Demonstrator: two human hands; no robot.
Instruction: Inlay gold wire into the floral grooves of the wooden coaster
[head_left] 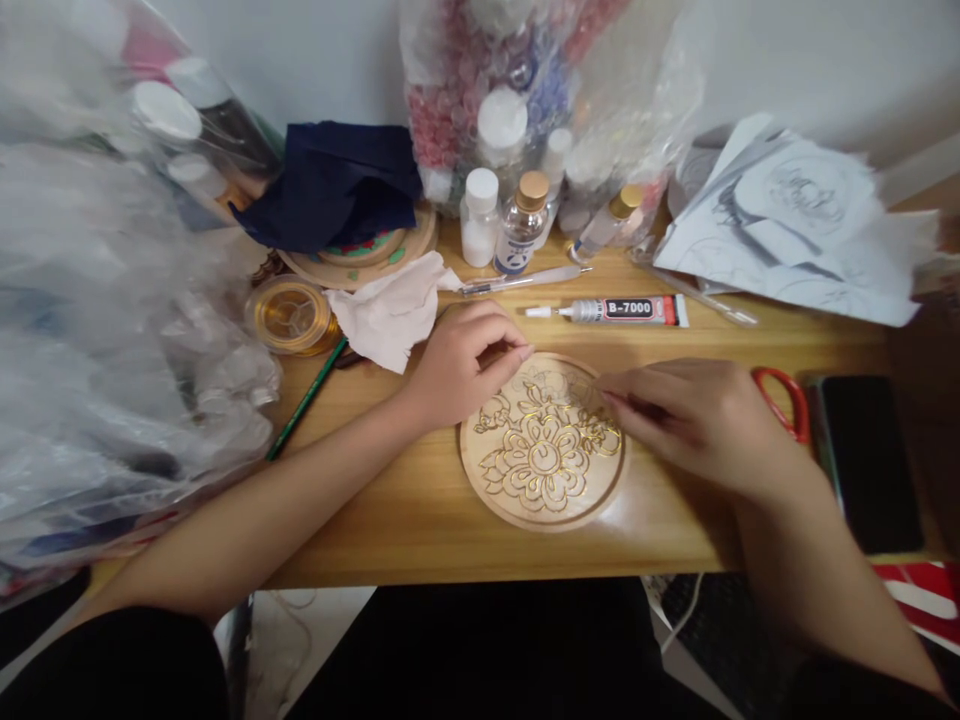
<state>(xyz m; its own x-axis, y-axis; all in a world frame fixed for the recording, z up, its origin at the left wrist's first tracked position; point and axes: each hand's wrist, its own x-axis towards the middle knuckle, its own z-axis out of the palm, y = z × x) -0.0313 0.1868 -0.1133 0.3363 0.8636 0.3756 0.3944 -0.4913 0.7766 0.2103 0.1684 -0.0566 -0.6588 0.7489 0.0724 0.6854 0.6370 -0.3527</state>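
Note:
A round wooden plaque (517, 500) lies flat on the table. Gold wire (545, 458) traces a flower and leaves across much of its face, and pencil lines show near its far edge. At the plaque's upper left, my left hand (476, 365) has thumb and forefinger pinched together; whatever is between them is too small to make out. Over the right rim, my right hand (686, 415) is also closed in a pinch close to the gold wire. Its fingertips hide what they may hold.
Behind the plaque lie a B-7000 glue tube (630, 310), a pen (525, 280) and small bottles (480, 218). Left are a wire spool (292, 315), cloth scrap (394, 308) and green pencil (307, 400). Right are red-handled scissors (784, 400), a phone (866, 465) and sketch papers (795, 215).

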